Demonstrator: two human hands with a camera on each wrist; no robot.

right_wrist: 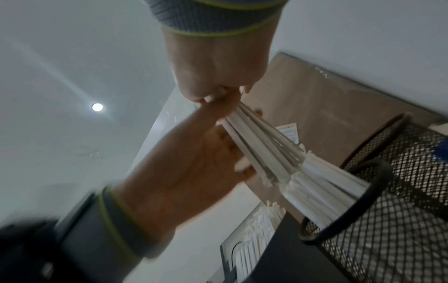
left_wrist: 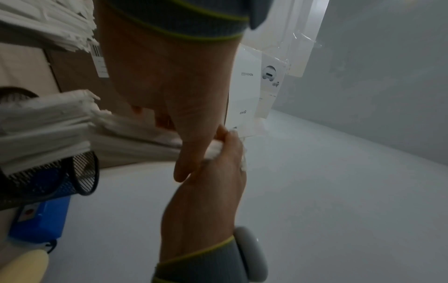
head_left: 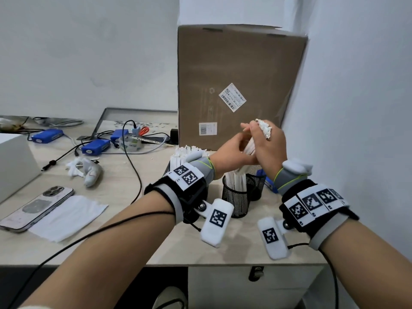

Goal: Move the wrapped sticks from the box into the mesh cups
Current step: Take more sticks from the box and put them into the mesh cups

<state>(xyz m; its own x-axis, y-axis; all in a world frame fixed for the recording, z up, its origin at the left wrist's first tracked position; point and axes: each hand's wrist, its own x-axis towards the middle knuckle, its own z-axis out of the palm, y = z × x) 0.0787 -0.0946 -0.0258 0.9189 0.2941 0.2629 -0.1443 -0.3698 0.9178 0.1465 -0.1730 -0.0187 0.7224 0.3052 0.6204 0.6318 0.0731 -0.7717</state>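
Head view shows the right hand [head_left: 268,148] clenched round the upper part of a bundle of wrapped sticks [head_left: 264,129], whose crimped ends stick out above the fist. The left hand [head_left: 229,152] is curled against the bundle's side, fingers gathering the lower lengths. The bundle slants down from both hands toward the front mesh cup [head_left: 236,197], which already holds sticks; whether the lower ends are inside the rim cannot be confirmed from here. Right wrist view shows the sticks fanning out below the grip, just above the cup's rim [right_wrist: 378,183].

Assessment: square the fan with the left hand before lowering, keep the bundle near upright, and release only once all ends clear the rim. A second mesh cup [head_left: 257,182] stands just behind. The box [head_left: 178,159] of remaining sticks stands behind the left wrist.
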